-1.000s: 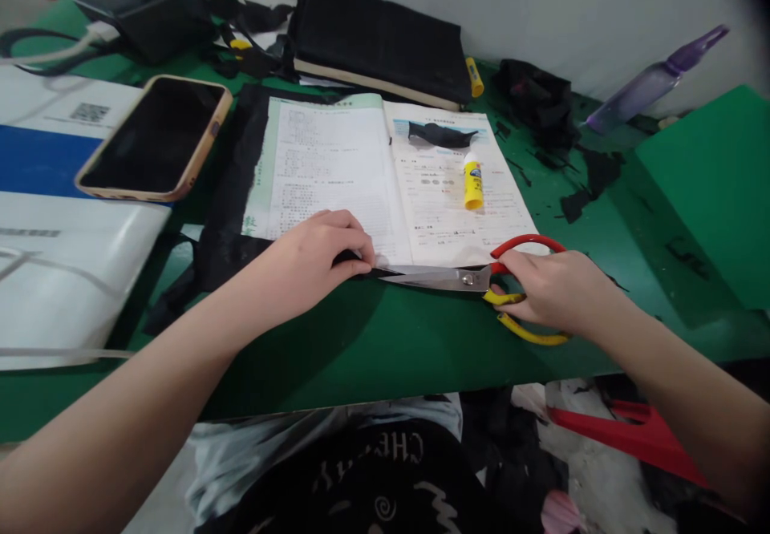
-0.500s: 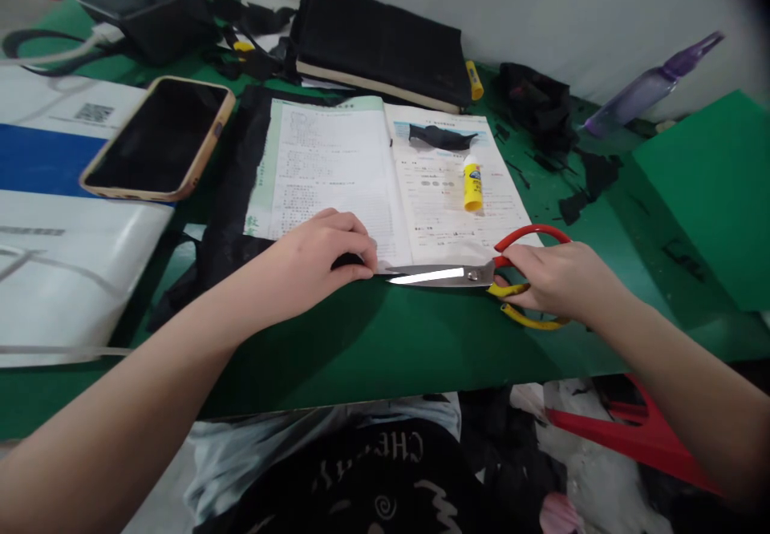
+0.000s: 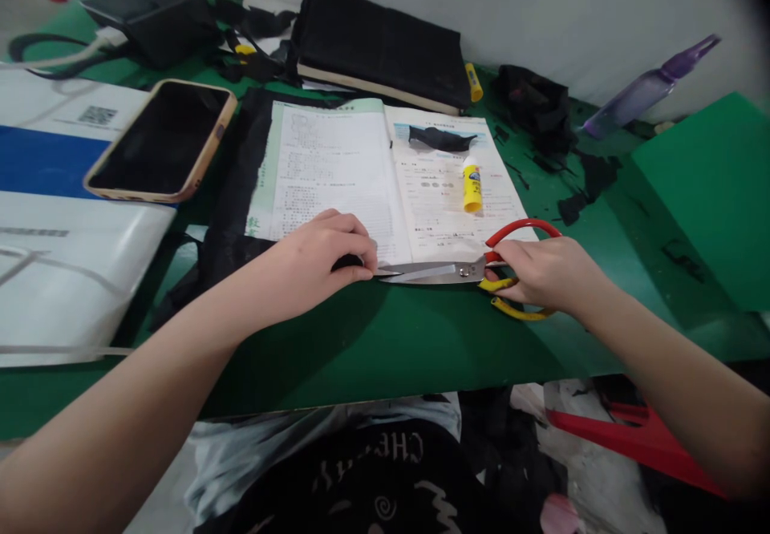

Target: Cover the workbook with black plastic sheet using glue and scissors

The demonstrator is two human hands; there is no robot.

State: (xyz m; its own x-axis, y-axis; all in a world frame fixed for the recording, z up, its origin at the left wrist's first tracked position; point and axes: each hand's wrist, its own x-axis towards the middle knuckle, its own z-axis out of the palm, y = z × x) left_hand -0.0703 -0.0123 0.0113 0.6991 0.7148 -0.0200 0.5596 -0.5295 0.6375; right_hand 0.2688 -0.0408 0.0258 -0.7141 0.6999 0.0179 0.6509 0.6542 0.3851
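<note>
An open book (image 3: 337, 173) lies on the table, with a black sheet (image 3: 232, 189) showing from under its left side. At the book's lower edge my left hand (image 3: 322, 257) is closed, pinching a fold of dark material that looks like part of that sheet. My right hand (image 3: 545, 273) grips the red and yellow handles of a pair of scissors (image 3: 436, 273). The blades run along the book's bottom edge, nearly closed, their tips by my left fingertips. On the right page rest a yellow glue stick (image 3: 472, 188) and a black scrap (image 3: 442, 139).
A phone (image 3: 162, 141) sits on a white and blue packet (image 3: 45, 213) at left. Behind are a black-covered book (image 3: 378, 41), a black box (image 3: 150, 21) and another yellow tube (image 3: 474, 82). Black scraps (image 3: 535, 109), a purple bottle (image 3: 643, 93) and a green box (image 3: 710, 197) are at right.
The scissors and my right hand have shifted slightly left and up, bringing the blades closer to my left fingers. My left hand stays almost where it was.
</note>
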